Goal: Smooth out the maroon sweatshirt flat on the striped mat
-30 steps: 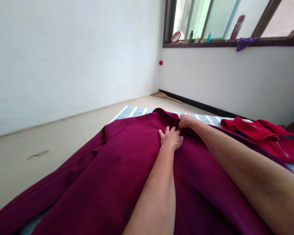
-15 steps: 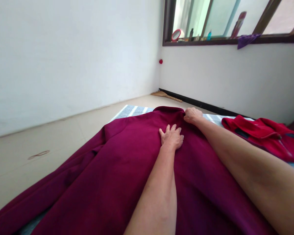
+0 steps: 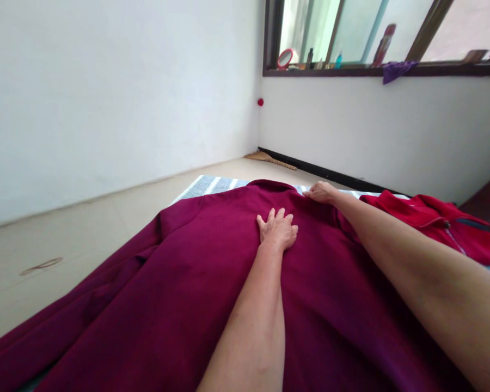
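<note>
A large magenta garment [image 3: 179, 283] lies spread flat on a blue-and-white striped mat [image 3: 212, 184] on the floor. My left hand [image 3: 276, 230] rests flat on the garment just below its collar, fingers spread, palm down. At the far collar edge lies my right hand [image 3: 322, 192], fingers stretched out flat on the cloth. Neither hand grips anything.
A red zip jacket [image 3: 433, 220] lies crumpled on the mat to the right. White walls meet in the corner ahead, where a hand broom [image 3: 269, 159] lies. The window sill [image 3: 375, 69] holds bottles, a small mirror and a purple cloth. Beige floor [image 3: 65, 239] stretches left.
My right hand, pinched at the collar a second ago, has moved further along it and opened out flat. The left hand has stayed in place. The view has shifted slightly.
</note>
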### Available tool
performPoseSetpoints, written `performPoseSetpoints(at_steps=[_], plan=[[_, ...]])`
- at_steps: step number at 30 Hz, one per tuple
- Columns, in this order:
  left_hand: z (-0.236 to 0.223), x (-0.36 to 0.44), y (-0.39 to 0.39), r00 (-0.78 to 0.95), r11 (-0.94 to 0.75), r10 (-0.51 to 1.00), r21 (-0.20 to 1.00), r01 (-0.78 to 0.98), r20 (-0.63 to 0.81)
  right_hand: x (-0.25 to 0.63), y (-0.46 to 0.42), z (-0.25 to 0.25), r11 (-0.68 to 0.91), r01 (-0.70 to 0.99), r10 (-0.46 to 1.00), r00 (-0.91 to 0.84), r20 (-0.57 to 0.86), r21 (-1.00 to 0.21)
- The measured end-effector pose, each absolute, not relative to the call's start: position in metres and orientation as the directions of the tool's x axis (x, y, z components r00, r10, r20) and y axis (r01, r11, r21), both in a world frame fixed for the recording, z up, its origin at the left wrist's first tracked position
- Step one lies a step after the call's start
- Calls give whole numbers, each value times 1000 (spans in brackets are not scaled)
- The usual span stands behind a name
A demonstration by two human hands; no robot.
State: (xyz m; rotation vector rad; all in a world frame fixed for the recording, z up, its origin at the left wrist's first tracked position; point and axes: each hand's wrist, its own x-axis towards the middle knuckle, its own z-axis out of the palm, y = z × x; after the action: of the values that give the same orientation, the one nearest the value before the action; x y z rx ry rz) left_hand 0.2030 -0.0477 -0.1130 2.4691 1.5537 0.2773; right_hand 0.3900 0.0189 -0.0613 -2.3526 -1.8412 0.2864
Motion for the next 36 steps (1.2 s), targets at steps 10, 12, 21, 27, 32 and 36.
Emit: performPoseSetpoints(at_steps=[10,12,21,27,32,36], plan=[[-114,203,-45,425,-422,904,285,861,51,416,14,-62,-211,963,975,194,-112,-167],[-114,203,-46,423,-421,904,288,860,59,414,14,-70,-224,966,975,219,-48,-131],[-112,204,-47,420,-413,906,313,855,48,410,9,-86,-205,978,977,203,73,30],[-112,204,-47,419,-411,907,319,854,47,399,-2,-89,-188,981,966,176,188,47],[-115,205,-46,415,-414,907,313,855,68,366,-12,-103,22,1000,969,-26,244,22],[-115,206,-44,413,-409,909,306,860,56,355,-9,-116,159,986,975,-150,164,-42]])
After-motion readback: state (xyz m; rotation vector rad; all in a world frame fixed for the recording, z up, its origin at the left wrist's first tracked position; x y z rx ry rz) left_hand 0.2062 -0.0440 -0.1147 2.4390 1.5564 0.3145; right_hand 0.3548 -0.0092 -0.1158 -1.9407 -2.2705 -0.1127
